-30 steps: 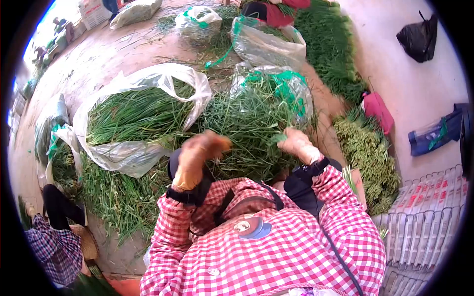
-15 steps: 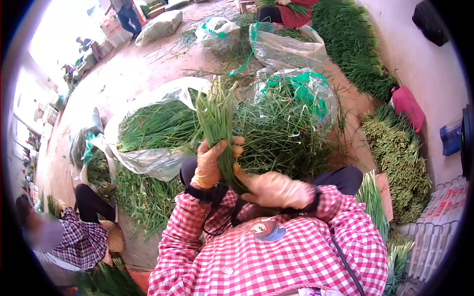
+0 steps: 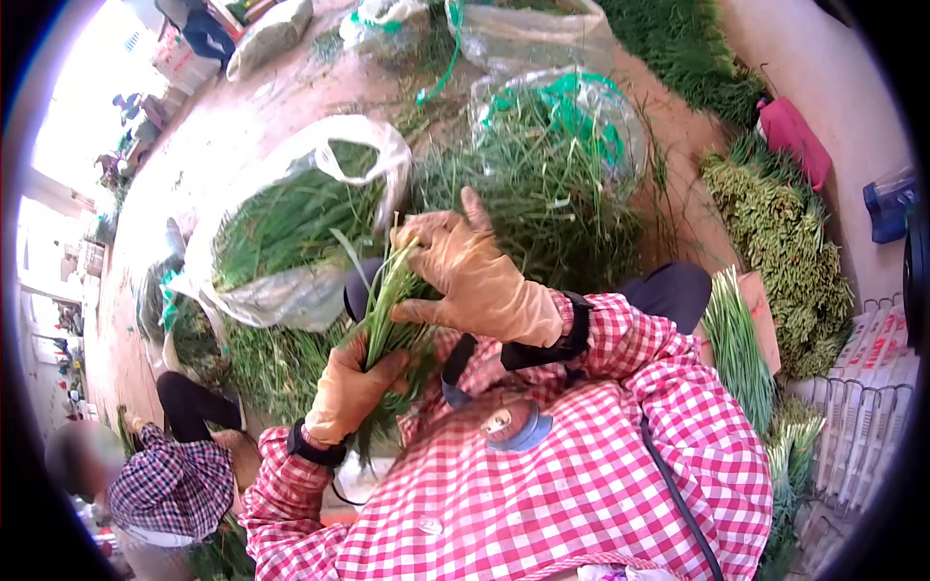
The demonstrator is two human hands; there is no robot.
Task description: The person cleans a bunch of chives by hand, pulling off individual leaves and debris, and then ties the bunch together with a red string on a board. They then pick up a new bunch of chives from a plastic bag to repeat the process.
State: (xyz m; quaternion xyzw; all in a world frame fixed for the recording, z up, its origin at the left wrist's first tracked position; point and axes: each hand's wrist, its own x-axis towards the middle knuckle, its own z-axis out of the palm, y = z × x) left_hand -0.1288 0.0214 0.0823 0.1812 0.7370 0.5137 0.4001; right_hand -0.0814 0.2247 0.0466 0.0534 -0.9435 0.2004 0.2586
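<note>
A bunch of long green stalks [image 3: 386, 308] slants in front of my checked shirt, its pale ends pointing up. My left hand [image 3: 356, 387], in a tan glove, is closed around the lower part of the bunch. Above it, my right hand [image 3: 480, 276], also gloved, has its fingertips on the pale ends, the thumb beneath and one finger raised. Behind the hands lie a white plastic bag [image 3: 387, 145] filled with green stalks and a loose heap of green stalks [image 3: 542, 194].
Clear bags with green strips [image 3: 620, 136] stand beyond the heap. Bundled stalks [image 3: 775, 252] line the right wall near a pink object [image 3: 794, 140]. White crates [image 3: 857, 436] stand at lower right. Another person [image 3: 174, 484] in a checked top sits at lower left.
The bunch has tilted and moved down and left with my left hand. My right hand has risen from the bunch's lower part to its pale ends. The view has shifted.
</note>
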